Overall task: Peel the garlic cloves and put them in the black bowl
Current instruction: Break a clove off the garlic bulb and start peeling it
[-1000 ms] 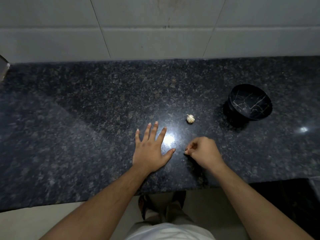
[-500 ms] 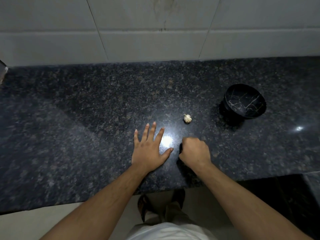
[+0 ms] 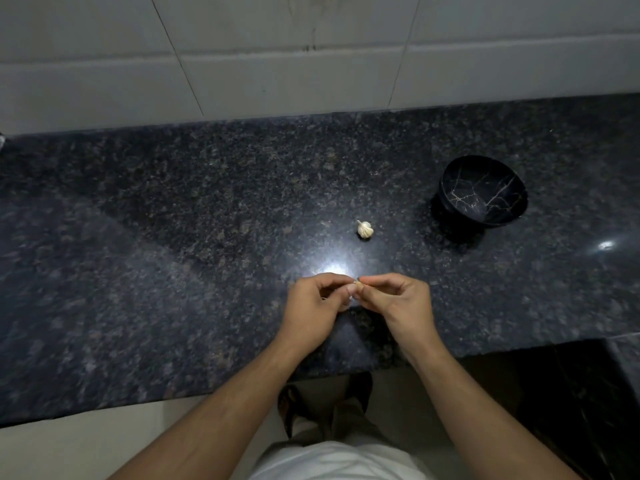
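A small white garlic bulb [image 3: 365, 229] lies on the dark granite counter [image 3: 173, 237]. To its right stands the black bowl [image 3: 483, 192] with pale marble veins; its inside looks empty. My left hand [image 3: 317, 306] and my right hand [image 3: 401, 299] meet just above the counter near its front edge, below the bulb. Their fingertips pinch a small garlic clove [image 3: 356, 284] between them; most of the clove is hidden by the fingers.
A white tiled wall [image 3: 311, 57] rises behind the counter. The counter's front edge runs just under my wrists, with pale floor and my feet below. At the lower right the counter steps down into a dark panel [image 3: 571, 393].
My left hand lifted off the counter, where it lay flat, and curled its fingers. My right hand rose and both hands came together on the clove.
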